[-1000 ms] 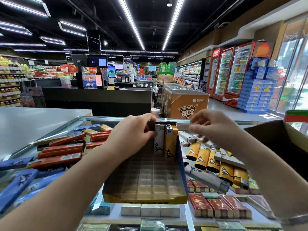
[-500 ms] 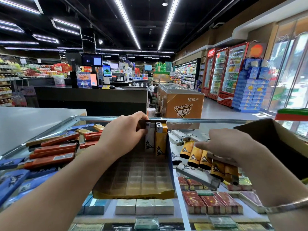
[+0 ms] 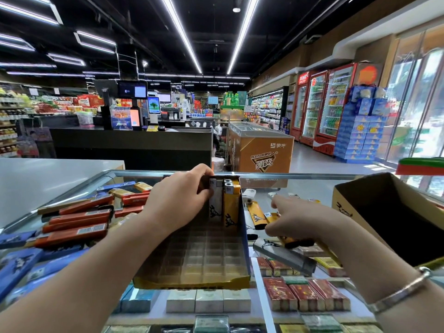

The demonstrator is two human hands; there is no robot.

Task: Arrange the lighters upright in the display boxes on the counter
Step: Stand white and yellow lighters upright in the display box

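A yellow and blue display box (image 3: pixel 192 283) with a clear grid tray lies on the glass counter. At its far right corner a white lighter (image 3: pixel 214 207) and yellow lighters (image 3: pixel 231 210) stand upright. My left hand (image 3: pixel 177 198) is at the box's back, its fingers curled over the back wall and its thumb on the white lighter. Right of the box lies a pile of loose lighters (image 3: pixel 255 213). My right hand (image 3: pixel 295 219) is down on the pile, fingers curled over a yellow lighter (image 3: pixel 289 241), index finger pointing away.
An open brown cardboard box (image 3: pixel 360 191) stands at the right. Orange-red packs (image 3: pixel 79 217) and blue packs (image 3: pixel 19 260) crowd the counter's left. A long grey lighter (image 3: pixel 286 257) lies near the display box's right side. Cigarette packs (image 3: pixel 305 294) sit under the glass.
My right hand dropped from above the box's back corner down and right onto the loose lighters. My left hand stayed at the standing lighters.
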